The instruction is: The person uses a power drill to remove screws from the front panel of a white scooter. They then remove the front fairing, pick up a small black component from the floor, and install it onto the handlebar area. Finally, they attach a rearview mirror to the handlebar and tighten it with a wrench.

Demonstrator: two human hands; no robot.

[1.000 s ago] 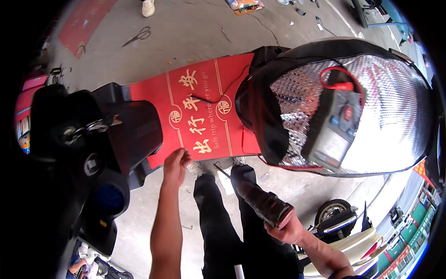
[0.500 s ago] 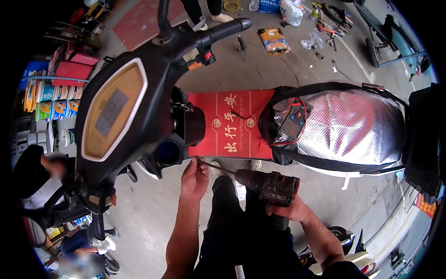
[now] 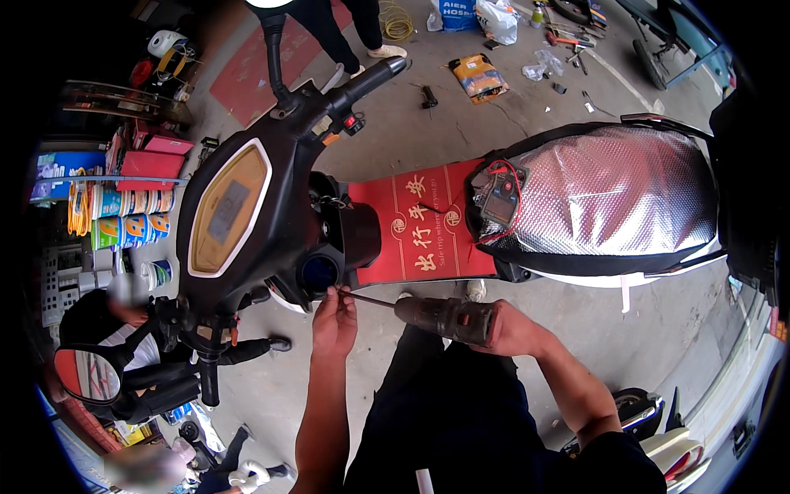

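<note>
A long thin screwdriver bit (image 3: 366, 299) juts leftward from a dark, worn power drill (image 3: 444, 319). My right hand (image 3: 522, 331) is closed around the rear of the drill. At the bit's far end, my left hand (image 3: 335, 325) pinches with thumb and fingers; whatever small thing they hold there is too small to make out. Both hands are at the near side of a black electric scooter (image 3: 288, 193), just below its round blue-dark cup recess (image 3: 320, 271). A red mat (image 3: 411, 259) with gold lettering covers the footboard to the right of that recess.
A multimeter (image 3: 500, 199) with a red lead rests at the front of the silver foil-covered seat (image 3: 609, 202). One person sits beyond the handlebar (image 3: 210, 383) at left; another stands at the top. Tools (image 3: 573, 41), bags and an orange packet (image 3: 479, 78) lie on the far floor.
My view has shifted, so the scooter appears farther right. The drill has turned and its bit has come nearer the cup recess. Both hands keep their holds.
</note>
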